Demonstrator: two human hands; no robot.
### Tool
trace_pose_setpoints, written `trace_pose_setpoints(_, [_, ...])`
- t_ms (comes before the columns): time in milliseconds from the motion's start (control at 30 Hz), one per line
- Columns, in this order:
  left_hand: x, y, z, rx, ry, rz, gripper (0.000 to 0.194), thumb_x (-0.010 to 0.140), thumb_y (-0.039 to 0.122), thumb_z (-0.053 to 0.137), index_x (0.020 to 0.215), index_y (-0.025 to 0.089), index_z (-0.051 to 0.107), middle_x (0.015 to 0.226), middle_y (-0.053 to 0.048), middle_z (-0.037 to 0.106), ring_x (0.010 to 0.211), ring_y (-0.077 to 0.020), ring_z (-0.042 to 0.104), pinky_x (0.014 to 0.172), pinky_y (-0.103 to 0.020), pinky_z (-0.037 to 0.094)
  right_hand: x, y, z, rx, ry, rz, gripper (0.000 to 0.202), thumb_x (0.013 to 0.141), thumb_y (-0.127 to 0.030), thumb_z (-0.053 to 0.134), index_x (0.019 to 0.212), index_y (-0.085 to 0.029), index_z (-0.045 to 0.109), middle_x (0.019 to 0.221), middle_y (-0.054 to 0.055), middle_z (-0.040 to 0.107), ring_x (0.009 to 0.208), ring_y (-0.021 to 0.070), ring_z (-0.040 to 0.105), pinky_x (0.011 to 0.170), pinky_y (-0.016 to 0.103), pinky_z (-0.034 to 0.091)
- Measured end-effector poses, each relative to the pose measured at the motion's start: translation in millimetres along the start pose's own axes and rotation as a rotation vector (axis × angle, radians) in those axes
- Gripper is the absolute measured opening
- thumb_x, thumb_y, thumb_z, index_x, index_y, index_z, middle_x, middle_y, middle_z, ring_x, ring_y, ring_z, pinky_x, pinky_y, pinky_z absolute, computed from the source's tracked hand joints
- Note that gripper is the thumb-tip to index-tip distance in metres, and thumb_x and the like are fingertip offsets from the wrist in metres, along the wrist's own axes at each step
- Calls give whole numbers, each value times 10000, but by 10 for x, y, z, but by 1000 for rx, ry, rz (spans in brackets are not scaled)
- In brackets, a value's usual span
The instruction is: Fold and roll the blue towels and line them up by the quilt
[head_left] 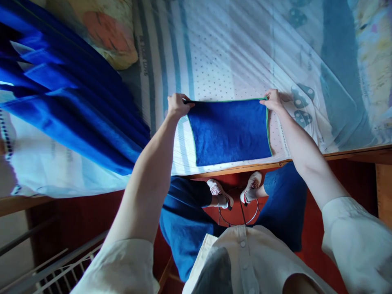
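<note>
A blue towel (231, 132) with green edging lies folded into a rectangle near the front edge of the bed. My left hand (179, 105) pinches its far left corner between thumb and fingers. At the far right corner, my right hand (273, 100) grips the towel's edge in the same way. The far edge is drawn fairly straight between the two hands, and the near edge lies close to the wooden bed rail.
More blue cloth (76, 90) lies in loose folds on the left. A patterned pillow (107, 32) is behind it. The striped, dotted sheet (245, 53) covers the mattress. A wooden bed rail (245, 166) runs along the front, and a white wire rack (70, 269) stands at lower left.
</note>
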State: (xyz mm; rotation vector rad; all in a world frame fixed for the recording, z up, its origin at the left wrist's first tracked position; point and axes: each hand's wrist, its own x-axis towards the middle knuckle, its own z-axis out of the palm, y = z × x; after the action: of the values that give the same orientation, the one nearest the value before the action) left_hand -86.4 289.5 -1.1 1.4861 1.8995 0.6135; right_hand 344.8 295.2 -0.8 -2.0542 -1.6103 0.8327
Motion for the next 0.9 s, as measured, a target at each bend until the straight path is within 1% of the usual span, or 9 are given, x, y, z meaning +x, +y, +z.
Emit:
trace_pose_setpoints(67, [-58,104,61,62,57,43,326,876,344,667,1113,121,669,1111,-88,724,1378,-314,513,1236,-504,353,-92,-185,63,-164,94,-22,268,944,-139,674,1211,-130,656,1114,94,678,1214,257,599,1133,524,477])
trace_pose_setpoints(167, [-258,302,287,145,107,149,453,1009,345,462,1395,124,545,1412,-113,653,1561,-275,316,1306,-565,208,-367,-508,326,-307,156,-208,449,1017,-95,469,1464,-113,505,1426,185,599,1394,300,494,1197,577,396])
trace_pose_setpoints(267, [-579,398,639,209,67,290,579,1012,427,449,1522,153,479,1666,-130,416,1629,-293,175,1336,-560,123,-739,-662,712,-322,-2,-449,556,1056,-283,435,1599,-173,386,1677,149,380,1561,324,324,1291,622,236])
trace_pose_setpoints(367, [-826,262,860,201,-23,352,702,991,549,474,1570,152,452,1712,-149,323,1640,-309,109,1341,-544,70,-965,-486,913,-291,-160,-550,671,1053,-424,422,1661,-175,286,1730,113,296,1627,290,198,1340,582,105])
trace_pose_setpoints(533, [-748,-35,693,163,-16,287,766,1008,607,413,1622,149,386,1741,-122,252,1645,-271,53,1342,-508,-14,-718,18,649,-317,-82,-392,691,1083,-459,271,1676,-107,224,1751,141,222,1646,291,123,1334,598,37])
trace_pose_setpoints(633, [-722,92,709,119,3,299,729,1006,585,443,1611,181,417,1740,-80,262,1646,-242,35,1350,-464,-34,-677,-80,676,-320,-58,-374,686,1087,-443,248,1680,-100,211,1751,144,217,1648,303,101,1327,618,16])
trace_pose_setpoints(767, [-1116,288,990,98,-46,372,711,1017,546,422,1611,157,410,1733,-94,275,1642,-244,38,1350,-485,-10,-1184,-416,1027,-308,-113,-508,660,1080,-384,279,1687,-136,209,1759,107,212,1652,271,87,1342,577,18])
trace_pose_setpoints(833, [-1382,210,1019,115,-65,362,714,1024,529,394,1618,132,388,1726,-118,282,1640,-247,45,1347,-501,4,-1483,-390,1063,-310,-164,-547,655,1078,-377,283,1684,-135,220,1752,102,239,1647,249,126,1350,544,37])
trace_pose_setpoints(900, [-1577,37,900,142,-69,321,712,1031,514,369,1623,118,370,1730,-122,268,1639,-238,47,1351,-490,8,-1658,-203,926,-317,-160,-497,658,1084,-400,256,1684,-133,214,1751,105,240,1645,246,138,1348,547,50])
